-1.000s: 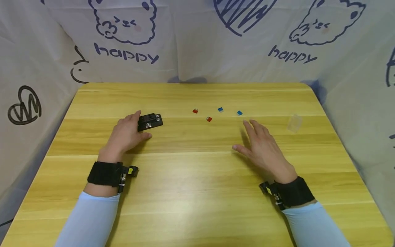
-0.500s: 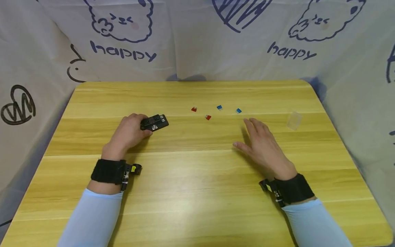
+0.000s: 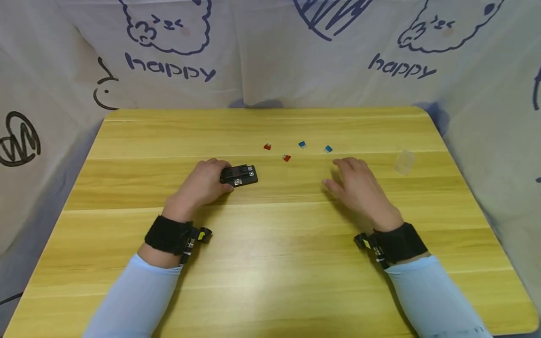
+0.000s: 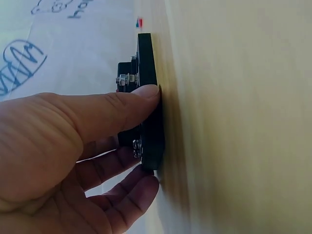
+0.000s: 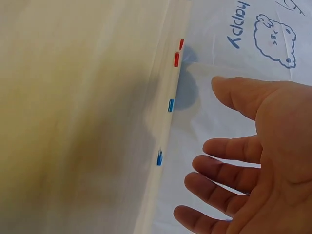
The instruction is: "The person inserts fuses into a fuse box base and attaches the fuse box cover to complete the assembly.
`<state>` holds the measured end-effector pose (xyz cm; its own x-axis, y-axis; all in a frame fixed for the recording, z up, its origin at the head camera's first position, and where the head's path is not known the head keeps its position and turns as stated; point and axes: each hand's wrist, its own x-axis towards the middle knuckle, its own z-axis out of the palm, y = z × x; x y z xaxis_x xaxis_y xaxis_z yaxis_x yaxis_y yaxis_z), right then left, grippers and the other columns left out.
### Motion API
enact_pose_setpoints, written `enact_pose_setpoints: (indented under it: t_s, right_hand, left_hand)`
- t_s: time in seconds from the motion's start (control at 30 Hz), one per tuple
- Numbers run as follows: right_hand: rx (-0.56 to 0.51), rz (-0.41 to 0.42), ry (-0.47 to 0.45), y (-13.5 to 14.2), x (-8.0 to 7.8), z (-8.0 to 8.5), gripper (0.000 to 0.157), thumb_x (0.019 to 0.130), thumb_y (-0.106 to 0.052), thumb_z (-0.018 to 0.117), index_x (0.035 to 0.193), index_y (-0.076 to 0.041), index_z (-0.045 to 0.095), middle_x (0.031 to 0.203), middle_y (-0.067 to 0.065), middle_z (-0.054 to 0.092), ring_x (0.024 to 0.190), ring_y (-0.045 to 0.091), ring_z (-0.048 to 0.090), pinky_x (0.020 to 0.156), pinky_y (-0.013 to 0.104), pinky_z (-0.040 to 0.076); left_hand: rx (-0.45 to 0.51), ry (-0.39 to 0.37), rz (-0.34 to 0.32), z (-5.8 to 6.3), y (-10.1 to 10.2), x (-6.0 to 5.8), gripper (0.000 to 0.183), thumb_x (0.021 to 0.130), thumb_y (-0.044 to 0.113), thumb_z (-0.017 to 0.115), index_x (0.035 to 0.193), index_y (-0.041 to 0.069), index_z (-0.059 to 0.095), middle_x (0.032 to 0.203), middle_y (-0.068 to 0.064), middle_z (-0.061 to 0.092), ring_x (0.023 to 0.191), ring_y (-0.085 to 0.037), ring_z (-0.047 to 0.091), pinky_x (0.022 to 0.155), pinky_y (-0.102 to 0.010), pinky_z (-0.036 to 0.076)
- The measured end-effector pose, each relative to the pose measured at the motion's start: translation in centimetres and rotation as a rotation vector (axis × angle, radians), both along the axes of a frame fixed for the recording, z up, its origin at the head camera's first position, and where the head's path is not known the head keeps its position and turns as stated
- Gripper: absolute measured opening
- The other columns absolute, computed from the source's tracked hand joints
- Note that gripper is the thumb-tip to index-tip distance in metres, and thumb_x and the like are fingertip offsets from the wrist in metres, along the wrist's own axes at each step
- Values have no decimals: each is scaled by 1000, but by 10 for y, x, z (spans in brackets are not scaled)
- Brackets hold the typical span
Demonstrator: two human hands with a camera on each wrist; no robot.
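Observation:
A black fuse block (image 3: 239, 175) with metal screw terminals lies left of centre in the head view. My left hand (image 3: 203, 185) holds its left end, the thumb along the near edge. In the left wrist view, the thumb presses the side of the block (image 4: 146, 58) while curled fingers support the other side, close over the table. My right hand (image 3: 359, 190) hovers at the right with fingers relaxed and nothing in them. Just beyond its fingertips lie two blue blade fuses (image 3: 328, 149). Two red blade fuses (image 3: 267, 147) lie further left, between the blue ones and the block.
A clear plastic cover (image 3: 404, 162) lies on the right of the wooden table (image 3: 270, 263). White cloth (image 3: 270, 56) with drawings hangs behind the far table edge and along the sides.
My left hand has closed its grip on the fuse block and brought it to the right, toward the table's middle. My right hand has stayed nearly in place, its fingers bending slightly.

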<state>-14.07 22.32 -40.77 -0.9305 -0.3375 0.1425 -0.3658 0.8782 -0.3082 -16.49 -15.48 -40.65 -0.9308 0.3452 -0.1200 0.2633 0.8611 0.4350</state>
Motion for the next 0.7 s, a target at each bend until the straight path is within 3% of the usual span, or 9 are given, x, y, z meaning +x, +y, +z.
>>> enact_pose_setpoints:
  t_s: [0.27, 0.5, 0.7]
  right_hand:
    - [5, -5, -59, -9, -4, 7, 52, 95, -39, 58, 125, 3, 57, 122, 22, 58, 114, 38, 49, 99, 52, 40]
    - [0, -18, -100, -11, -6, 11, 46, 95, -37, 59, 121, 1, 60, 116, 18, 61, 107, 34, 54, 92, 50, 45]
    - [13, -16, -136, -14, -13, 16, 45, 95, -37, 59, 119, 0, 62, 114, 17, 63, 104, 32, 56, 89, 48, 47]
  left_hand:
    - [23, -9, -55, -1, 30, 0, 54, 83, 25, 76, 128, 4, 55, 122, -14, 60, 107, -30, 51, 103, -47, 34]
    - [55, -23, -102, -3, 57, 0, 51, 81, 22, 77, 125, 6, 58, 116, -11, 60, 99, -26, 50, 95, -42, 37]
    - [62, -16, -130, -3, 72, 1, 52, 82, 22, 76, 128, 7, 57, 117, -11, 60, 101, -25, 50, 96, -41, 36]
